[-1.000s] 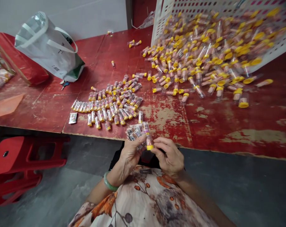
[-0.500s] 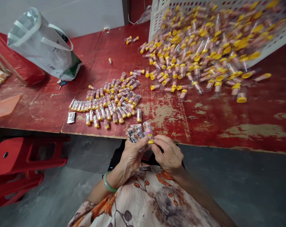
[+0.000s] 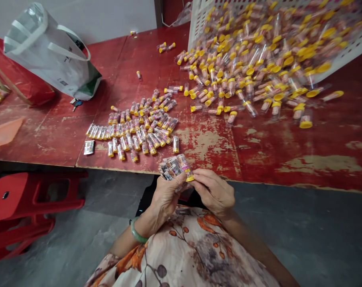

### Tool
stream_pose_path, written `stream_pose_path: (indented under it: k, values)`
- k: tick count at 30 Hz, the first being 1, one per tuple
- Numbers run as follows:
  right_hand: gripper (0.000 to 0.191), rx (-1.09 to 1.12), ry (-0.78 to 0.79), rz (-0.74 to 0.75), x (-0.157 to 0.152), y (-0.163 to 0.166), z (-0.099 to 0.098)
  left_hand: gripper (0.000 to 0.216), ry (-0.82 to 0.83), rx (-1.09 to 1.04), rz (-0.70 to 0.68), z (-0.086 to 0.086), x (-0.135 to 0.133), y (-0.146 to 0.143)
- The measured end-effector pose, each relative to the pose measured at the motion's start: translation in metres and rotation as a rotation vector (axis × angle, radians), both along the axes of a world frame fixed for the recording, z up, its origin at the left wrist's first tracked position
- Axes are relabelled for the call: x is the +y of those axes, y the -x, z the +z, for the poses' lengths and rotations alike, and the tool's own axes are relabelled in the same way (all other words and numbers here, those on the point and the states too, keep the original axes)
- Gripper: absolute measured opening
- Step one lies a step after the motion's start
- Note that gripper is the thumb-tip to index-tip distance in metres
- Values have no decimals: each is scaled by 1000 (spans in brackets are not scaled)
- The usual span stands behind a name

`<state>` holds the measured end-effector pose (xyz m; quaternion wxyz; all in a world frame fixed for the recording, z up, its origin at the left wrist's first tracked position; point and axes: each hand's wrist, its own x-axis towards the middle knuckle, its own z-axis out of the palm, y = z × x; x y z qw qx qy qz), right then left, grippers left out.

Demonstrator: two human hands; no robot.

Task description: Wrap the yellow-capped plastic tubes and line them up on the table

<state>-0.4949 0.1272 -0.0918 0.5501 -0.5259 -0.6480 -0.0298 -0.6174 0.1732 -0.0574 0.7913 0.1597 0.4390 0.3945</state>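
My left hand (image 3: pixel 166 195) holds a small stack of printed stickers (image 3: pixel 169 169) fanned above the fingers. My right hand (image 3: pixel 215 191) pinches a clear vial with a yellow cap (image 3: pixel 185 167), which also touches my left thumb. Both hands hover just in front of the red table's near edge (image 3: pixel 217 180). On the table in front of them lies a group of labelled vials (image 3: pixel 139 127), several lined up in rows. A single loose sticker (image 3: pixel 89 147) lies left of that group.
A tilted white plastic crate (image 3: pixel 345 52) at the back right spills a big heap of unlabelled yellow-capped vials (image 3: pixel 252 67) across the table. A white bag (image 3: pixel 49 54) lies at the back left with keys (image 3: pixel 75 103) beside it. A red stool (image 3: pixel 28 203) stands lower left.
The vial between my hands has tilted and turned slightly against the sticker stack. The view has shifted a little; the table's contents have not moved.
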Motion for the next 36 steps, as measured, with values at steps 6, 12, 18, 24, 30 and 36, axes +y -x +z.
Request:
stream_pose_path:
  k: [6,12,18,24,30,36]
  values:
    - [23,33,-61,-76,-2,3,-1,37,-58,18,8,3,-4,-4]
    - [22,-36,-85,-145,-2,9,3,35,-63,21,4,1,-12,-6]
    - [30,93,15,-1,-6,-1,7,34,-45,17,-63,6,0,3]
    - [71,315,439,407,5,-31,29,36,-51,-14,-255,12,7,13]
    - [68,191,305,414,17,-27,29,36,-37,-23,-260,12,5,12]
    - [69,210,273,389,12,-18,25,36,-27,-26,-251,8,4,13]
